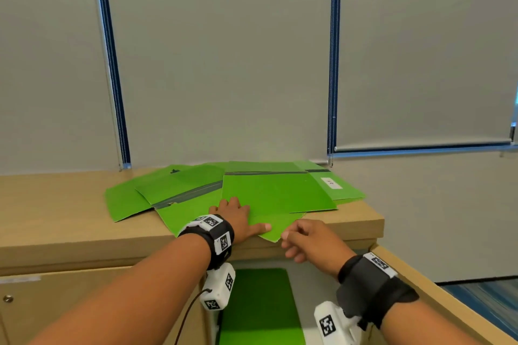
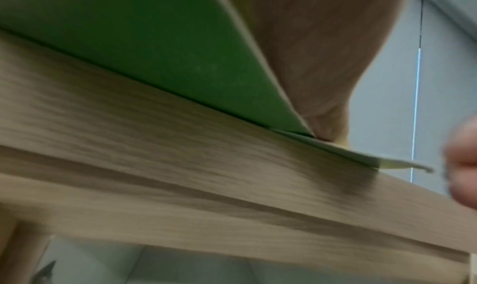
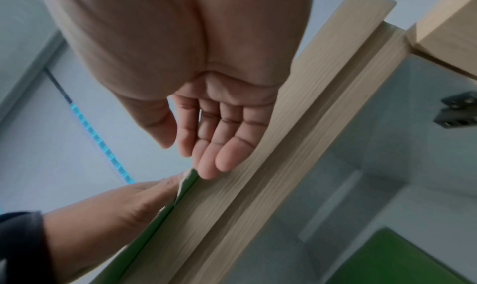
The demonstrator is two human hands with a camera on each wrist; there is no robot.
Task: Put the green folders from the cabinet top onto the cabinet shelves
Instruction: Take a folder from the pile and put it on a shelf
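Note:
Several green folders (image 1: pixel 277 193) lie fanned out on the wooden cabinet top (image 1: pixel 56 221). The nearest folder (image 1: pixel 190 216) sticks out over the front edge with its corner (image 1: pixel 273 230). My left hand (image 1: pixel 238 218) lies flat on this folder, thumb stretched along it; the left wrist view shows the palm (image 2: pixel 309 53) pressing on the green sheet (image 2: pixel 154 53). My right hand (image 1: pixel 305 238) hovers just right of the overhanging corner, fingers relaxed and holding nothing. In the right wrist view its fingertips (image 3: pixel 206 166) reach the folder corner (image 3: pixel 189 176). Another green folder (image 1: pixel 260 305) lies on the shelf below.
The cabinet's right door (image 1: pixel 437 291) stands open beside my right arm, its hinge (image 3: pixel 456 112) inside. The left door (image 1: pixel 84 302) is closed. Grey roller blinds (image 1: pixel 224 64) hang behind the cabinet. One folder at the back right carries a white label (image 1: pixel 332 183).

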